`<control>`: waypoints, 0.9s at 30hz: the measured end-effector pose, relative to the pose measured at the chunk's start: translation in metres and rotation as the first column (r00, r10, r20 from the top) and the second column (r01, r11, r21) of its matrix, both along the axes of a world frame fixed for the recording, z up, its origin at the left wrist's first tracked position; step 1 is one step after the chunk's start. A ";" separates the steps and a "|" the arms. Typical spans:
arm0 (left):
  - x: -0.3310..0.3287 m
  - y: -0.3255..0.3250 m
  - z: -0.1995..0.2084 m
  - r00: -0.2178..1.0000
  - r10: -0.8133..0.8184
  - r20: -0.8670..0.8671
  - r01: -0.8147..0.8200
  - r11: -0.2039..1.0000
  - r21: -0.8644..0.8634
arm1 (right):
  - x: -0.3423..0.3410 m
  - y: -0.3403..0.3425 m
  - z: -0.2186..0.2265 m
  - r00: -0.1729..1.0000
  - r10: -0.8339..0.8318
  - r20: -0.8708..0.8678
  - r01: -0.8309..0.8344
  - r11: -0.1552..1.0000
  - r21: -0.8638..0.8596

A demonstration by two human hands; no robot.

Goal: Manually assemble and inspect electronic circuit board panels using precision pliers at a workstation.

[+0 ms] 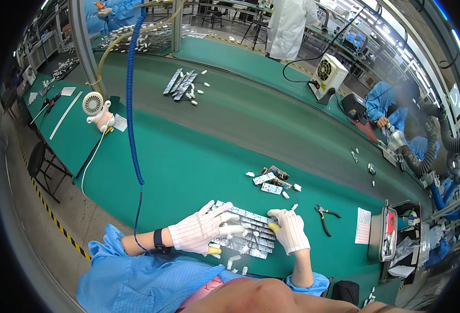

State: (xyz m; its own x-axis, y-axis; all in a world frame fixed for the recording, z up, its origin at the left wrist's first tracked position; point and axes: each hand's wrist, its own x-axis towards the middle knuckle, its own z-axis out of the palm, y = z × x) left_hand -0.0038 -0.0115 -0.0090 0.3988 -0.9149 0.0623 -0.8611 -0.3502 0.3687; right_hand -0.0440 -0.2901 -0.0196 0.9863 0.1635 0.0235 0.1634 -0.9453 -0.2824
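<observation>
Both hands wear white striped gloves and work over a panel (248, 232) of small circuit boards lying flat on the green worktop (188, 167), close to its near edge. Left hand (201, 232): fingers (229, 216) spread and nearly straight, pressed flat on the left part of the panel, holding nothing; one yellow-capped fingertip shows low at the panel's near edge. A black wrist strap (159, 241) sits on the left wrist, joined to a blue coiled cord (131, 99) that rises out of the top of the view. Right hand (291, 229): fingers curled loosely, the yellow-capped thumb tip pinching the right end of the panel against the fingers; how tightly they close cannot be told. Small white connectors (235, 261) lie just beside the panel's near edge. Beyond the panel, a small pile of loose boards (271, 182) with a few white parts rests on the worktop. Cutters (324, 215) with dark handles lie just right of the right hand, and a white sheet (363, 225) lies further right, beside a dark tray (389, 232). A small white fan (97, 108) stands at far left; a further group of board strips (182, 82) lies well apart on the far belt.
</observation>
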 end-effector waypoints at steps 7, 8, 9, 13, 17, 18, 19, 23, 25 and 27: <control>0.007 0.016 -0.006 0.996 0.051 -0.069 -0.061 0.986 -0.158 | -0.002 0.008 0.023 0.999 0.000 0.044 -0.017 0.920 0.391; 0.008 0.017 -0.003 0.997 0.056 -0.053 -0.065 0.980 -0.187 | -0.001 0.009 0.027 1.000 -0.024 0.019 0.012 0.878 0.478; 0.009 0.017 -0.005 0.996 0.070 -0.056 -0.079 0.980 -0.182 | -0.002 0.009 0.030 1.000 -0.010 0.016 0.001 0.876 0.483; 0.009 0.023 -0.007 0.992 0.106 -0.063 -0.121 0.932 -0.341 | -0.005 0.013 0.035 0.992 -0.088 0.087 0.028 0.844 0.536; 0.011 0.019 -0.008 0.992 0.123 -0.038 -0.127 0.887 -0.445 | -0.005 0.016 0.031 0.984 -0.126 0.129 0.032 0.828 0.560; 0.008 0.016 0.000 0.987 0.109 -0.117 -0.151 0.880 -0.450 | -0.005 0.017 0.030 0.982 -0.123 0.145 0.024 0.839 0.544; 0.006 0.012 0.005 0.976 0.096 -0.195 -0.176 0.874 -0.453 | -0.004 0.017 0.029 0.980 -0.118 0.161 0.015 0.849 0.528; 0.002 -0.005 0.006 0.985 -0.131 -0.111 0.080 0.924 -0.375 | 0.002 0.013 0.014 0.988 -0.109 0.110 0.023 0.805 0.593; -0.001 -0.015 -0.006 0.972 -0.199 -0.124 0.134 0.907 -0.398 | 0.006 0.010 0.008 0.993 -0.119 0.001 0.099 0.833 0.544; -0.005 -0.022 -0.011 0.956 -0.263 -0.132 0.186 0.888 -0.421 | 0.008 0.010 0.001 0.994 -0.107 -0.005 0.092 0.830 0.550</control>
